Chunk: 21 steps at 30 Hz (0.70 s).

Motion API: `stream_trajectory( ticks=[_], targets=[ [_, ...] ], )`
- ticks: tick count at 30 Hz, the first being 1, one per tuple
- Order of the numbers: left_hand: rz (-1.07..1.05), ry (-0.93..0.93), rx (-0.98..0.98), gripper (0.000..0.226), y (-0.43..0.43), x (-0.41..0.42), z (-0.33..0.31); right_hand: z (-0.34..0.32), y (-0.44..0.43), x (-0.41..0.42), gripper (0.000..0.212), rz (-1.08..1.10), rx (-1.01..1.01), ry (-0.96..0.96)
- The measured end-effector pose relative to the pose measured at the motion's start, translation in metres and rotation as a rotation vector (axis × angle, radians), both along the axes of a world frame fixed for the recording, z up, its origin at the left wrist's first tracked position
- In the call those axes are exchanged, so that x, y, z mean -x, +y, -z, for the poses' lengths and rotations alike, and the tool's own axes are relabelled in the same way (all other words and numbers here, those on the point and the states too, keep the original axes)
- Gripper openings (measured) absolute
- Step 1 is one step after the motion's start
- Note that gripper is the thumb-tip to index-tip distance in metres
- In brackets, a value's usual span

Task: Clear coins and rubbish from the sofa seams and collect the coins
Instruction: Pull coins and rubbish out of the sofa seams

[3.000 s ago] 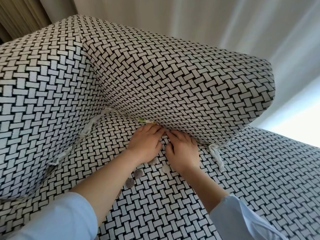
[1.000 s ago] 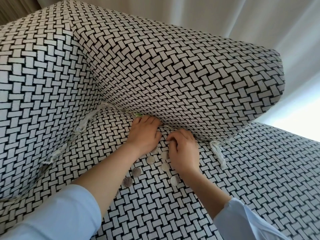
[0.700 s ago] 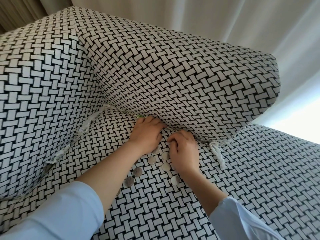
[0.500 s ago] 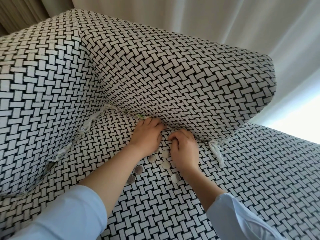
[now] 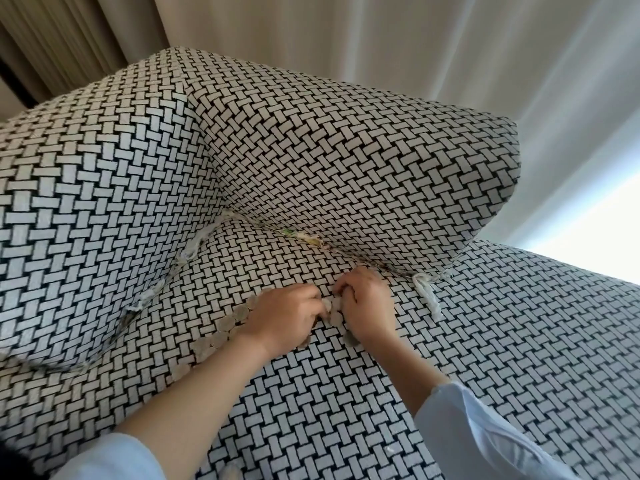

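Both hands rest on the sofa seat (image 5: 311,393), a hand's width in front of the back seam. My left hand (image 5: 284,318) and my right hand (image 5: 369,306) face each other with fingers curled around a small cluster of silver coins (image 5: 333,310) pressed between them. More coins (image 5: 227,330) trail in a line to the left of my left wrist, and one coin (image 5: 349,339) peeks out under my right wrist. A green and yellow wrapper (image 5: 304,237) sticks out of the seam under the back cushion (image 5: 346,161).
White paper scraps sit in the seams: one (image 5: 427,296) right of my right hand, others (image 5: 192,249) along the left armrest (image 5: 86,220) seam. Curtains (image 5: 381,46) hang behind the sofa. The seat extends to the right.
Both hands have pulled back from the seam onto the seat and closed in on the loose coins. The wrapper in the seam is now uncovered. The camera has tilted, and more coins show at left.
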<state>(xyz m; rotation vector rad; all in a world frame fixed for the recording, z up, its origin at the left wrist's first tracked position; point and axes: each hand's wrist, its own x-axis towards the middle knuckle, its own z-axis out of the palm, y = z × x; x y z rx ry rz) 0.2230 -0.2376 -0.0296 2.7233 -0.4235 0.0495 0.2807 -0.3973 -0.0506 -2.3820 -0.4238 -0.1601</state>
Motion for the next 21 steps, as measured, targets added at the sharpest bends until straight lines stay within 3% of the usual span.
stream_trajectory(
  ticks=[5, 9, 16, 21],
  targets=[
    [-0.119, 0.003, 0.065, 0.035, -0.013, -0.007, -0.011, -0.006, -0.015, 0.02, 0.032, -0.137, -0.014, 0.019],
    [-0.085, 0.002, 0.065, 0.033, -0.031, -0.019, -0.018, -0.011, -0.035, 0.017, 0.027, 0.051, -0.094, 0.07],
    [-0.046, 0.112, 0.028, 0.034, -0.067, -0.041, -0.018, -0.001, -0.092, 0.003, 0.019, 0.252, 0.233, -0.015],
    [-0.057, 0.148, -0.035, 0.04, -0.079, -0.047, -0.012, 0.002, -0.093, -0.004, 0.028, 0.39, 0.139, 0.065]
  ],
)
